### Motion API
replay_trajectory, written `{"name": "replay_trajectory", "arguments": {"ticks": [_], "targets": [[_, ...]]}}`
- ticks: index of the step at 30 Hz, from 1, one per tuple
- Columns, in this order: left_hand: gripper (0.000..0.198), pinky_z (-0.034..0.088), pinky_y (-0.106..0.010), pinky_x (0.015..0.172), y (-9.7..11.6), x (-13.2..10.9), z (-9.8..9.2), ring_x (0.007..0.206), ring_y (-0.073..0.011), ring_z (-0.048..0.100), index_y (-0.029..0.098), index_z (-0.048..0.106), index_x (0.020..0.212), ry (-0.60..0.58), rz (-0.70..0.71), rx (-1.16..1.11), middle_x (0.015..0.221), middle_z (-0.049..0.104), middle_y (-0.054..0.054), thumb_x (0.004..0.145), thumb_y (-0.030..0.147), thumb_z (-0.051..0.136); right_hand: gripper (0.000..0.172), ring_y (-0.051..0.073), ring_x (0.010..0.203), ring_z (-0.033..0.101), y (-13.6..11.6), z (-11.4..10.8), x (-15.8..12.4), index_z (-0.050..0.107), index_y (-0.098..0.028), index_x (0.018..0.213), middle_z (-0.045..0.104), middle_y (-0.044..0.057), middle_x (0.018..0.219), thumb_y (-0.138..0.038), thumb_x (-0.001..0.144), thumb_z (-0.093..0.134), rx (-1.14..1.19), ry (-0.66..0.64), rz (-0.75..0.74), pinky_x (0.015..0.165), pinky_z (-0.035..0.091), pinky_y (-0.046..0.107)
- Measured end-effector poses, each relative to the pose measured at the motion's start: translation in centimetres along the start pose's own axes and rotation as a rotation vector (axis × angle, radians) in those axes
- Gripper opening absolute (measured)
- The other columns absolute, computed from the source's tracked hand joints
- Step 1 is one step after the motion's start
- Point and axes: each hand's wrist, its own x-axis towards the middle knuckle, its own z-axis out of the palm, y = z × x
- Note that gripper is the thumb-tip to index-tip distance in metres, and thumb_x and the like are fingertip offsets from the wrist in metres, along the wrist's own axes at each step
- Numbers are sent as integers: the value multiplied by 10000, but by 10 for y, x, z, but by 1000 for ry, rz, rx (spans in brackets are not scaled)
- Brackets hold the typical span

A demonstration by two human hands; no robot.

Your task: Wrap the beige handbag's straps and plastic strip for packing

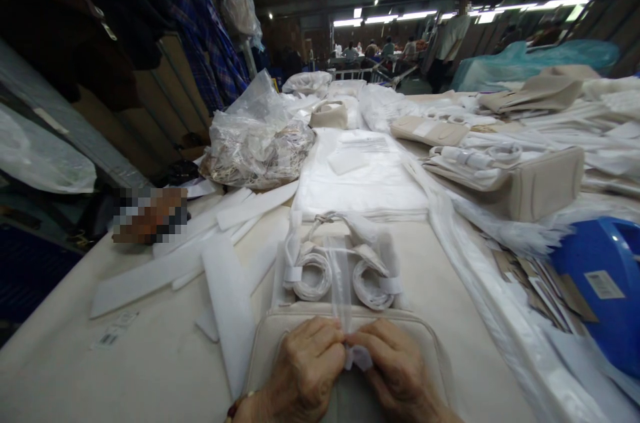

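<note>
Beige cloth makes the bag (425,335) lying at the bottom middle of the head view. On top of it, the left hand (313,363) and right hand (397,363) both pinch a thin white strip (341,283). Two curled straps (326,281) (round like snail shells) sit just above. White flat pieces (227,306) lie at the left, and a blue plastic thing (583,259) stands lower right.

Beige bag (270,343), lying flat, translucent central strip (341,279)
</note>
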Motion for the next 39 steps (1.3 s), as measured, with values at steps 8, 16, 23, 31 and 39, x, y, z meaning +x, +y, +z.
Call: {"name": "replay_trajectory", "arguments": {"ticks": [8, 16, 23, 31, 39], "targets": [[191, 462, -377, 908, -29, 45, -39, 1020, -222, 541, 127, 570, 1006, -45, -71, 150, 999, 623, -104, 948, 186, 398, 153, 132, 728, 576, 3, 2, -4, 614, -214, 948, 628, 22, 793, -117, 913, 501, 77, 11, 70, 625, 440, 220], [119, 420, -407, 806, -51, 58, -20, 888, -241, 526, 144, 559, 873, -158, -235, 406, 891, 591, -74, 909, 155, 447, 126, 127, 717, 594, 5, -2, -5, 600, -217, 945, 640, 24, 795, -145, 929, 497, 132, 51, 53, 618, 469, 206], [155, 354, -408, 813, -50, 60, -20, 894, -236, 524, 158, 577, 793, -240, -242, 405, 850, 618, -50, 899, 150, 464, 129, 112, 728, 597, 4, -6, -2, 591, -212, 950, 641, 13, 803, -116, 911, 514, 171, 75, 44, 643, 468, 178], [190, 310, -385, 848, -57, 56, -36, 987, -220, 535, 164, 561, 1069, -428, -3, 367, 1109, 651, -54, 943, 279, 475, 154, 115, 727, 600, 5, -7, 0, 586, -205, 959, 647, 14, 809, -83, 895, 517, 184, 90, 17, 663, 476, 186], [429, 309, -456, 980, -48, 50, -32, 1181, -292, 481, 113, 491, 1236, -542, -4, 543, 1276, 575, -126, 898, 370, 552, 151, 126, 689, 607, 8, -7, -3, 598, -206, 955, 653, 21, 780, -103, 902, 502, 156, 92, -1, 618, 490, 203]]}}
